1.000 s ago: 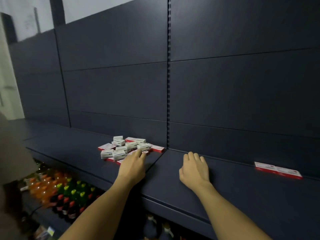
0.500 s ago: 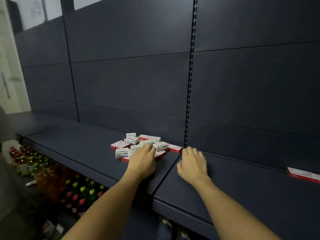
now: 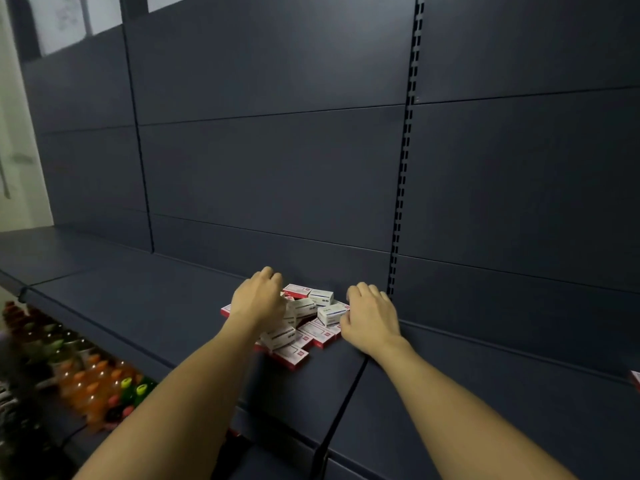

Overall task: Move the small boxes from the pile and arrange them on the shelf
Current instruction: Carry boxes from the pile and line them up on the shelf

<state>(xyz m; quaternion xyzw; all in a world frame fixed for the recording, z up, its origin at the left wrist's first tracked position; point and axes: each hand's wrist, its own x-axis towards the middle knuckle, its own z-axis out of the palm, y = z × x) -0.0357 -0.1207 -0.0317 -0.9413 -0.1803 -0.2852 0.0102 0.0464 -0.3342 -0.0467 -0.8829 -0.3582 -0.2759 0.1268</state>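
Best to close on one small white-and-red cardboard box at a time, lifting from the top of the pile [image 3: 304, 318] on the dark blue metal shelf [image 3: 145, 306], not dragging the heap. Left hand [image 3: 258, 299] curled over the pile's left side, grip on a box impossible to tell; right hand [image 3: 370, 318] loosely curled, touching its right edge. Half a second earlier, both lying short of the pile, nearer the shelf's front

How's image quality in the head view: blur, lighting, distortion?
Head view: dim overall; pile of small boxes is fairly sharp, print unreadable; left forearm shows motion blur; bottles at lower left are smeared; wide-angle bends the shelf lines.
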